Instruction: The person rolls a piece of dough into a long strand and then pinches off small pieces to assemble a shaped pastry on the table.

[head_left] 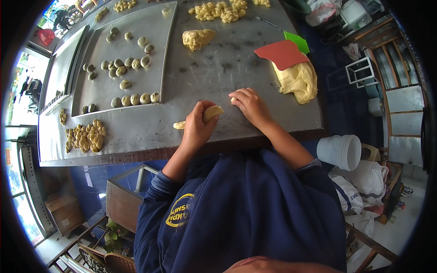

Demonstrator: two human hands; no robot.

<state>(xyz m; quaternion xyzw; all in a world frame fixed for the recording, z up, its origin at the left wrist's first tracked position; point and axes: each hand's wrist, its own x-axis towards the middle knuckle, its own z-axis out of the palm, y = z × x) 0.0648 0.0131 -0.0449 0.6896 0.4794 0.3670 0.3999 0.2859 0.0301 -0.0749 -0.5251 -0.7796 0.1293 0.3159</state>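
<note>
My left hand (198,125) grips a pale, flattened piece of dough (212,111) over the steel table (214,77). Another short strip of dough (178,125) shows just left of it on the metal, partly hidden by the hand. My right hand (250,108), a little further right, has its fingertips closed on a small bit of dough (233,99). Beyond it lies a large soft mound of yellow dough (298,84) with a red flexible sheet (280,52) on top and a green scraper (297,43) beside that.
A tray (93,98) at left holds several greyish round pieces (136,100). Several small yellow pieces form piles at near left (85,136) and far edge (218,11); a rough dough lump (198,38) sits midway. White buckets (337,152) stand off the table's right corner.
</note>
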